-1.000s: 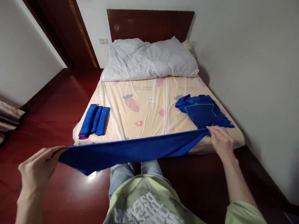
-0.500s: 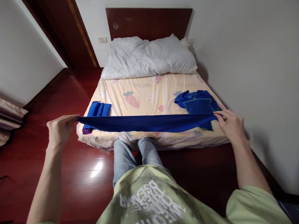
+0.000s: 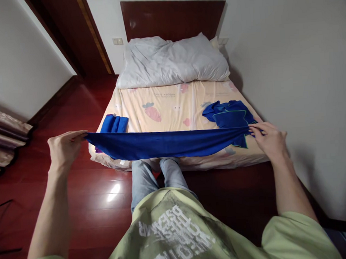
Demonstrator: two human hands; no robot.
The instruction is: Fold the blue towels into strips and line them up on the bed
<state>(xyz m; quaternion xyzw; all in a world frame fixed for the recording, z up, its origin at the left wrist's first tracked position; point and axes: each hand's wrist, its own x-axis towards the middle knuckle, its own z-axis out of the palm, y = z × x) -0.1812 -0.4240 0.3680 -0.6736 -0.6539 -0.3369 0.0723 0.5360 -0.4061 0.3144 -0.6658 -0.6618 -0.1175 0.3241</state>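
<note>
A blue cloth (image 3: 165,144) is stretched taut between my two hands, over the foot end of the bed. My left hand (image 3: 66,148) pinches its left corner, and my right hand (image 3: 269,139) pinches the right corner. The cloth's lower edge hangs down in a shallow curve. Behind its left end lie rolled or folded blue cloths (image 3: 114,123) on the bed, partly covered. Behind its right end is a loose heap of blue cloths (image 3: 230,117) with green edging, also partly hidden.
The bed (image 3: 165,100) has a peach sheet with carrot prints. A white quilt or pillows (image 3: 174,62) lie against the dark headboard (image 3: 172,19). A wall (image 3: 305,77) runs along the right. Curtains (image 3: 4,133) hang at the left, above the red floor (image 3: 87,214).
My hands have spread slightly farther apart with the blue cloth between them. More of its hanging face now shows. The view has shifted a little.
</note>
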